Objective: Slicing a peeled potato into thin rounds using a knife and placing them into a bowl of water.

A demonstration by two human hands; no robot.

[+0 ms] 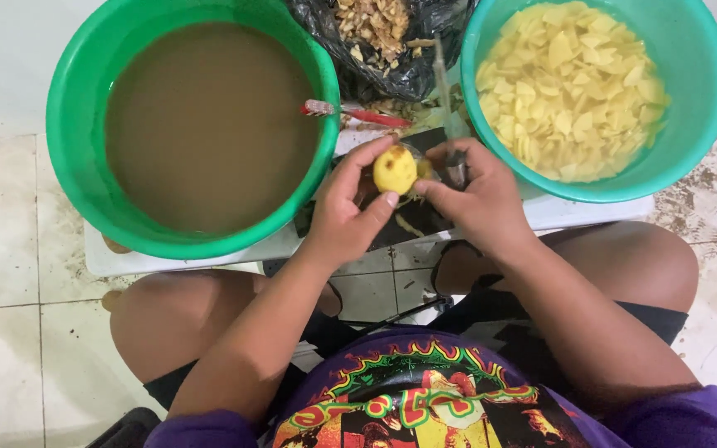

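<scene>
My left hand (346, 211) grips a small yellow peeled potato (394, 168) between thumb and fingers, just above the low white board (558, 211). My right hand (475, 195) is closed on a knife (450, 108) whose thin blade points away from me; its thumb touches the potato's right side. Strips of peel hang below the potato. Both hands meet between the two basins, above my knees.
A green basin (72, 108) of murky brown water stands at the left, a teal basin (690, 99) of yellow potato slices at the right. A black bag (408, 66) of peelings lies behind. A red-handled tool (350, 112) rests by the green basin. Tiled floor lies all around.
</scene>
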